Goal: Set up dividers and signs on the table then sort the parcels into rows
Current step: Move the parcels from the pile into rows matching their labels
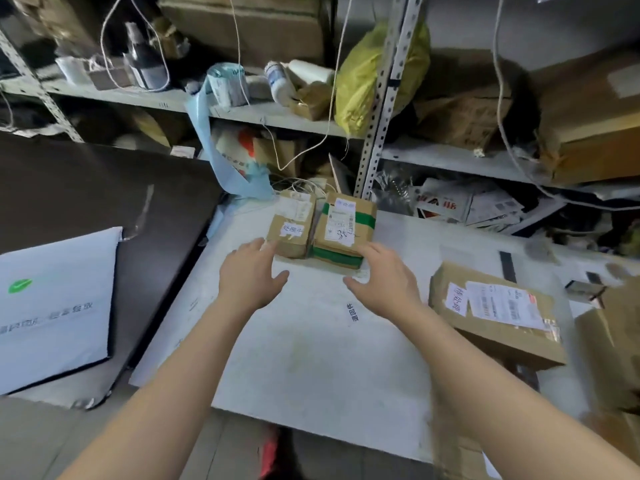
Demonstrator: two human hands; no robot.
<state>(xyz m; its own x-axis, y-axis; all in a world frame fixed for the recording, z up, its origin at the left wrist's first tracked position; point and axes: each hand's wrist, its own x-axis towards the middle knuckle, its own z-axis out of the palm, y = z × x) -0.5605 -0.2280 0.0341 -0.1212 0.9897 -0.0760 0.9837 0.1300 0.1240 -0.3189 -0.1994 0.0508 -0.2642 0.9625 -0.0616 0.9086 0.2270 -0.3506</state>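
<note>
Grey metal shelving (375, 109) fills the back and is crowded with cardboard boxes, a yellow bag (360, 81), rolls and loose white cords. In front of it lies a white table (311, 358). Three printed characters (354, 311), read as 退回件, are seen on the table near the right hand. A black panel (86, 188) lies to the left, and a white bag (52, 306) with a green logo and grey, unreadable lettering rests on it.

A large parcel (450, 292) is set on the right side of the table. It carries a printed shipping label with barcodes and a smaller white slip with handwriting that cannot be read.

Two small parcels stand side by side, touching, at the far edge of the table. The left parcel (291, 230) bears a slip marked 处理中. The green-taped parcel (343, 226) carries a white label with fine print and a scrawl, and appears to be stacked on another green-banded one.

The left hand (249, 275) is held with fingers straight and close together, thumb spread, fingertips at the near corner of the left parcel. The right hand (384, 278) mirrors it at the near right corner of the green-taped parcel. Nothing is gripped, and whether the fingertips touch the parcels cannot be told.
</note>
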